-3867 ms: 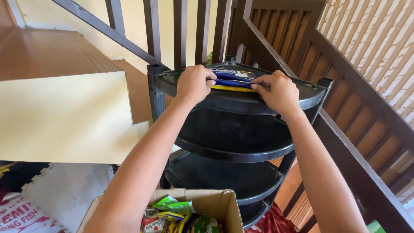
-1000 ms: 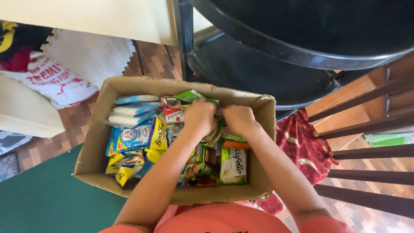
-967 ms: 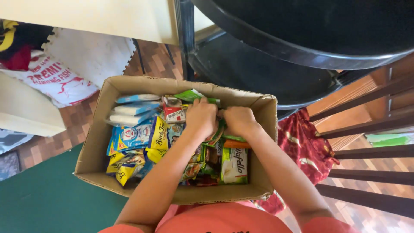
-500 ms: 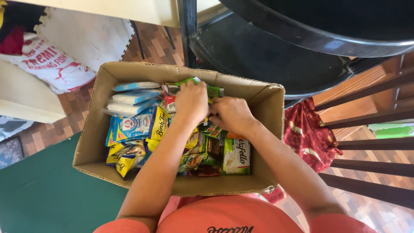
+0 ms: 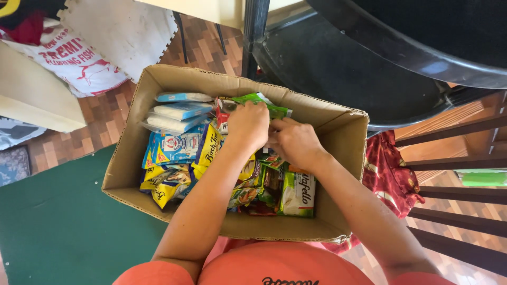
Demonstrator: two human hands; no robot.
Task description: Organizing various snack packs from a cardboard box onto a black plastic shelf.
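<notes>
**Two hands dig in a box of snack packs**

A big black shelf rack (image 5: 369,68) stands on the far side, with round dark trays one over the other. On the right are dark wooden rails (image 5: 454,163), and a red cloth (image 5: 388,171) lies under them. A green mat (image 5: 58,232) covers the near left floor. A white sack (image 5: 79,58) with red print lies at the far left.

In the middle sits a brown cardboard box (image 5: 132,142), open on top. Its long side runs left to right. It is full of snack packs standing on their edges. Pale blue packs (image 5: 177,111) lie stacked at the far left of the box. Yellow and blue packs (image 5: 169,153) stand just near of them.

The left hand (image 5: 248,124) and the right hand (image 5: 293,142) are close together at the far middle of the box. Both are curled tight on a green pack (image 5: 259,100). The green pack lies long from left to right, along the far wall of the box, with one end sticking out to the right past the fingers.
</notes>
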